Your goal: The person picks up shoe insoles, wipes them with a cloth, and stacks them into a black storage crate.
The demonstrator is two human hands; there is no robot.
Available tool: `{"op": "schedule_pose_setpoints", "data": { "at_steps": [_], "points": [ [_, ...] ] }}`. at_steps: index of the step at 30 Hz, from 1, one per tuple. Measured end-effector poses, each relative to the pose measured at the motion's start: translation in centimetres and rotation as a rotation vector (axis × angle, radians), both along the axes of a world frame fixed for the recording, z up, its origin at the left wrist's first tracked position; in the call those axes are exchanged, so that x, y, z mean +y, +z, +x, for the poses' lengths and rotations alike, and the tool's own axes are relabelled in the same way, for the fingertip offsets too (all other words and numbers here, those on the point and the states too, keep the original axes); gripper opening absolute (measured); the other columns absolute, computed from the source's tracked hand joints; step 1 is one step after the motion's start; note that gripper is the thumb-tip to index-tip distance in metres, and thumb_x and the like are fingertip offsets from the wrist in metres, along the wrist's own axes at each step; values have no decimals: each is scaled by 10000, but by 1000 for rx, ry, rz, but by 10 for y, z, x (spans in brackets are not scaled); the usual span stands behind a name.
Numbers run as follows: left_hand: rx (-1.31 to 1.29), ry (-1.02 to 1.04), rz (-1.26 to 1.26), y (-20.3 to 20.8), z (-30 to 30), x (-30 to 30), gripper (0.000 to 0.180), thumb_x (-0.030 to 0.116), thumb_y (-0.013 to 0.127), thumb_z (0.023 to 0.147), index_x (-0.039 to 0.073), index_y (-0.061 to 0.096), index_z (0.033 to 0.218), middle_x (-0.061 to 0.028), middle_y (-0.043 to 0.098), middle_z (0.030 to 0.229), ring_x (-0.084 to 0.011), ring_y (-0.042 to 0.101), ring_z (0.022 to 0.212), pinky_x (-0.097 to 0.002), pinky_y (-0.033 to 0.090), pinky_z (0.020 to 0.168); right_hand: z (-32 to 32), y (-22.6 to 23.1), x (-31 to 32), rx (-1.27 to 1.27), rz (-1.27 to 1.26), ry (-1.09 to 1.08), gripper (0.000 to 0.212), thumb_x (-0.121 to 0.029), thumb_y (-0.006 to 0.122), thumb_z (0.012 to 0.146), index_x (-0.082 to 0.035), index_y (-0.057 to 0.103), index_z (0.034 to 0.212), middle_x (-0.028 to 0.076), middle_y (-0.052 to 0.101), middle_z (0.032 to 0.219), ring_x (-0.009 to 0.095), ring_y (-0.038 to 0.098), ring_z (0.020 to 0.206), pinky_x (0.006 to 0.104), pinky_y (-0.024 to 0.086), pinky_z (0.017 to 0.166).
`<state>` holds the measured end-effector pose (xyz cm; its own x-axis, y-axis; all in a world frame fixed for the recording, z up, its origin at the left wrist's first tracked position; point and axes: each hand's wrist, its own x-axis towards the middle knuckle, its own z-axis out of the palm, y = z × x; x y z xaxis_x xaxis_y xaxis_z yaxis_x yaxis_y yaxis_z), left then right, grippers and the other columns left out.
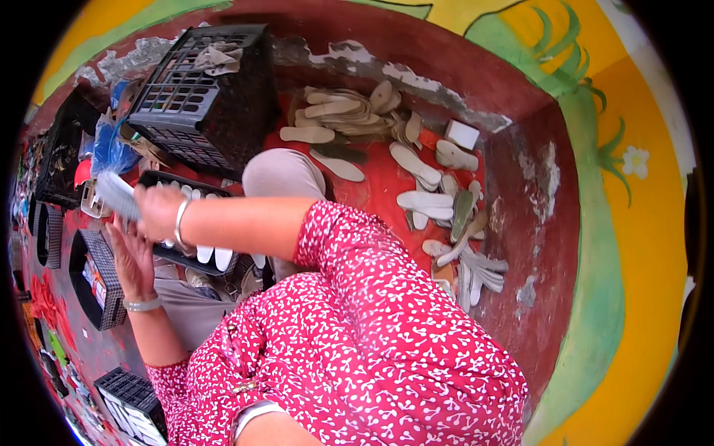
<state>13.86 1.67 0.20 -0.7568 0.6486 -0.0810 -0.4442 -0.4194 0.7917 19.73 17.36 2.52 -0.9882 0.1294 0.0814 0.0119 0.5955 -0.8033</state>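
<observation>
Our right hand (159,213) grips a grey sole (117,195) left of the black tray (186,262); our left hand (134,260), loosely open, is beside that tray; we cannot tell whether it touches the sole.

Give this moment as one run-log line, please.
right hand: gripping pale elongated piece; left hand: close by, contact unclear; nearby: black tray holding white pieces; beyond: piled sole-shaped pieces

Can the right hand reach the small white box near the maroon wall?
Probably not: the right hand holds a long grey piece, and the box lies beyond the bent pale-trousered knee.
</observation>
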Motion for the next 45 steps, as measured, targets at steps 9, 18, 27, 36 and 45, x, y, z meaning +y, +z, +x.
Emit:
{"op": "schedule_pose_setpoints", "data": {
  "at_steps": [9,18,27,36,45],
  "points": [
    [53,374,168,28,-62,-8,581,468,462,907,66,383,1319,-103,512,1241,-264,501,1126,-423,394,981,-76,15,0,245,-678,232,214,-100,540,827,9,640,982,59,650,835,134,584,747,285,473,676],
    [-204,198,469,-18,-59,-8,750,651,302,865,105,313,1379,-112,479,1299,-276,515,1139,-439,410,974,-81,-32,25,-260,-1102,120,368,-191,524,913,-22,494,1238,84,574,1166,171,553,1066,281,424,873],
    [-247,298,437,-12,-70,-22,555,517,346,931,92,451,1273,-82,586,1128,-187,588,994,-361,487,865,-99,-32,-3,-207,-1020,296,625,-200,618,850,-7,315,1362,148,450,1290,214,471,1169,308,366,956],
    [-98,169,234,-33,-58,-9,674,534,483,870,73,354,1344,-77,511,1237,-191,530,1098,-360,428,954,-101,-64,-21,33,-462,287,853,-200,723,715,-19,236,1392,176,498,1243,215,531,1094,297,427,906],
    [-406,142,225,-49,-62,-8,528,379,626,839,37,477,1212,-125,613,1067,-228,633,923,-380,540,775,-98,-57,-19,-59,-880,161,485,-242,501,944,78,400,1295,92,544,1202,144,506,1080,243,384,934]
  ]
}}
